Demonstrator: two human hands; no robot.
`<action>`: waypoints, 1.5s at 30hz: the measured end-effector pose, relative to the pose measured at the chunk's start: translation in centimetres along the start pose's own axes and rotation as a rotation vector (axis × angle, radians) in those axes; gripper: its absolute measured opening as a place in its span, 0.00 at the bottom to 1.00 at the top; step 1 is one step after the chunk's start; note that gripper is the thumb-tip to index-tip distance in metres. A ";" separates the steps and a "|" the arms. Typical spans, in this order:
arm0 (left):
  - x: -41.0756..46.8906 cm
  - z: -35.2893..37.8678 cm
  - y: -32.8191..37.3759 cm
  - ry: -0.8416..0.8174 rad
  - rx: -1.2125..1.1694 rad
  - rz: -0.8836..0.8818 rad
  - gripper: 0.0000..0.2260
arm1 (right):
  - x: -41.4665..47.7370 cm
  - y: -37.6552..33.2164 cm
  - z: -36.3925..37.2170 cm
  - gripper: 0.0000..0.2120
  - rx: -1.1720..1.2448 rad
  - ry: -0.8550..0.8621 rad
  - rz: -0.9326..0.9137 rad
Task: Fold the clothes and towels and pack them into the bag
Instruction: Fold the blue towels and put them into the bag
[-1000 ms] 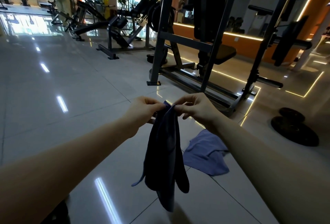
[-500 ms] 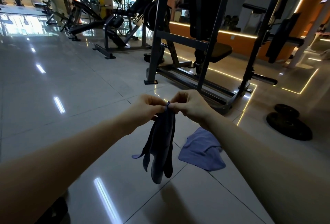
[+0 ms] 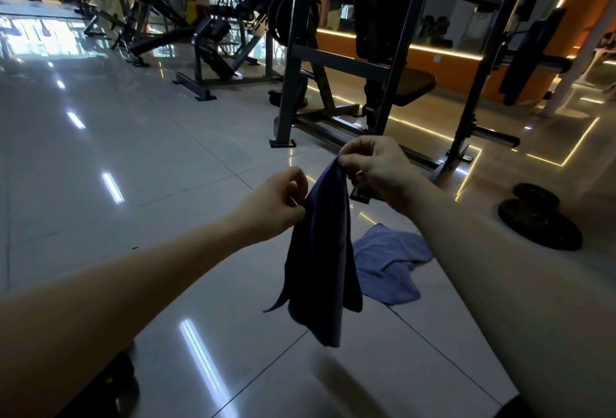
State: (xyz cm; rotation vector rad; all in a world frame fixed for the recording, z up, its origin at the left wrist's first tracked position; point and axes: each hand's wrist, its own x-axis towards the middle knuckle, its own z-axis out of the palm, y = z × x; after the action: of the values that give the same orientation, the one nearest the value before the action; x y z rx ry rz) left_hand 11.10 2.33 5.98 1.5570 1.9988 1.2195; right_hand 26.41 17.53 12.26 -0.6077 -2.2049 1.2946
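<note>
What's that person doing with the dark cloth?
A person is holding a dark blue cloth up in front of them. The right hand pinches its top corner and the left hand pinches its edge a bit lower, so it hangs loose. A lighter blue towel lies crumpled on the floor. No bag shows.

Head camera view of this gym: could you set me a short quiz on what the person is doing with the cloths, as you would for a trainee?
1. True or false: the dark blue cloth is lying spread flat, held by nobody.
2. Where is the lighter blue towel? A) crumpled on the floor tiles B) on a bench seat C) inside a bag
3. Fill in: the ___ hand pinches the cloth's topmost point.

Key:
1. False. It hangs in the air, pinched by the left hand and the right hand.
2. A.
3. Right.
</note>
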 end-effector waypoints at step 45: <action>3.9 1.9 -1.1 -0.124 -0.209 -0.198 0.10 | -1.0 9.8 -12.6 0.09 0.333 0.775 0.317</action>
State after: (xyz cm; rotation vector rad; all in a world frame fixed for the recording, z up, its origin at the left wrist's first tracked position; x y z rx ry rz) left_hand 10.39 6.61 4.95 1.2706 1.8322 1.1805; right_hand 36.28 29.56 8.64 -1.1229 -1.2709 1.2470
